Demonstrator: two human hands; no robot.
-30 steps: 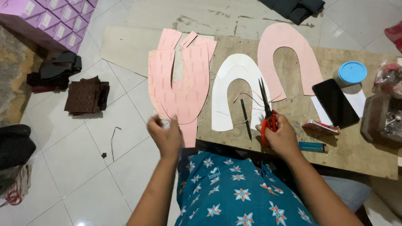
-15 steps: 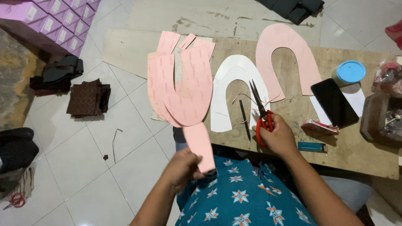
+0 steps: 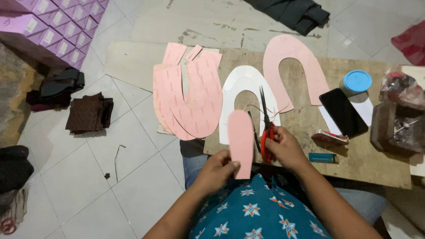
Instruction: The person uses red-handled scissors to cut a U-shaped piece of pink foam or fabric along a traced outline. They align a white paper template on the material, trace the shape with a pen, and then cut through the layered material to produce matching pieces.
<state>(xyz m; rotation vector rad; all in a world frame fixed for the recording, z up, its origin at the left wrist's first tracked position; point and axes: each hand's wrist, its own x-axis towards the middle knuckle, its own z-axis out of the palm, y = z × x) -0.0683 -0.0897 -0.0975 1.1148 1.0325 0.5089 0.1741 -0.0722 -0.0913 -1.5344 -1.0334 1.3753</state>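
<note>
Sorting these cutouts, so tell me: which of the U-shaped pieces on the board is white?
The middle U-shaped piece, lying between the stack of pink pieces and the single pink U-shaped piece; the scissors lie across it.

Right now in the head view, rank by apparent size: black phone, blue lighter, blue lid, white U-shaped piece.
1. white U-shaped piece
2. black phone
3. blue lid
4. blue lighter
The lid and lighter look close; that order is unsure.

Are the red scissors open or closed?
Closed, or nearly. The scissors in the right hand show their dark blades lying together as one thin line pointing away, with no gap visible between them.
</note>
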